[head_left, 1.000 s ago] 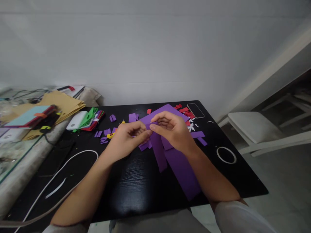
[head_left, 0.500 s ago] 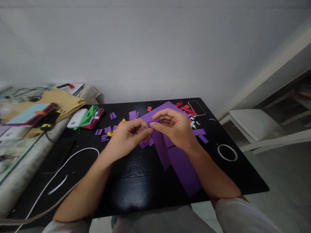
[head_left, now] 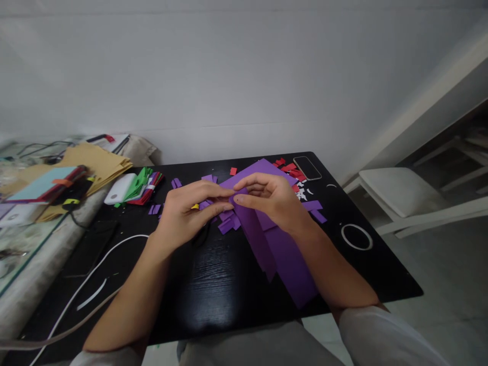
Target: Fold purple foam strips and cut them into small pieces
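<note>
A strip of purple paper hangs down from between my hands, its upper end bent over at the fingertips. My right hand pinches that upper end between thumb and fingers. From the other side, my left hand has its thumb and fingers closed at the strip's top edge. Larger purple sheets lie beneath and beyond my right hand. Small cut purple pieces are scattered under the hands. A bit of a yellow tool shows behind my left hand, mostly hidden.
Red paper scraps and white scraps lie near a phone at the back right. A white ring sits on the right. Banded coloured paper, a white cable and brown envelopes occupy the left.
My left hand has flattened, with its fingers stretched further toward the strip's top. The strip's lower end has swung right and turned more edge-on. My right hand stays nearly in place.
</note>
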{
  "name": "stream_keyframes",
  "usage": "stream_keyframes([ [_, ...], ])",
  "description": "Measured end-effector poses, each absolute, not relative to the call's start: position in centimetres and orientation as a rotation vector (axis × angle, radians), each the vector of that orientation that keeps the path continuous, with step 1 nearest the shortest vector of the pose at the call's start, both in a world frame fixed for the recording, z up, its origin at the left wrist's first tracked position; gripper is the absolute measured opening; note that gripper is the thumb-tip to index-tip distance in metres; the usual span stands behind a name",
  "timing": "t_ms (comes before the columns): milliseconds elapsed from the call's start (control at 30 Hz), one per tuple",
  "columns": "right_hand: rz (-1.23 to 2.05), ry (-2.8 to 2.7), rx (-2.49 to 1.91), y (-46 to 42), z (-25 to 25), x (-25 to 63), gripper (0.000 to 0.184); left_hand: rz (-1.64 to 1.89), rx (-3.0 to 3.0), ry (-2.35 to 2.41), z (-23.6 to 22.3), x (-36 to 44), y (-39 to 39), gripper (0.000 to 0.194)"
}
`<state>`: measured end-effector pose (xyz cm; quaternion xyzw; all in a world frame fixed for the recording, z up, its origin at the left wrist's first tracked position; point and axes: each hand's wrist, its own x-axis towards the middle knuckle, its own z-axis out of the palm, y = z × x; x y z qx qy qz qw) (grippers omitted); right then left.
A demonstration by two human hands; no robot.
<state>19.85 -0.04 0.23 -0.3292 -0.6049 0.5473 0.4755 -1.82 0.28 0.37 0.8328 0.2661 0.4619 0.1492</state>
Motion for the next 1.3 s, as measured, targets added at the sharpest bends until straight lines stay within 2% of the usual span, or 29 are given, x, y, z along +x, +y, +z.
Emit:
stream_keyframes([
  [1300, 1.37, -1.514, -0.812, -0.17, 0.17, 20.09, 0.033, 1.249, 2.429, 0.812, 0.75, -1.86, -0.23, 0.017],
])
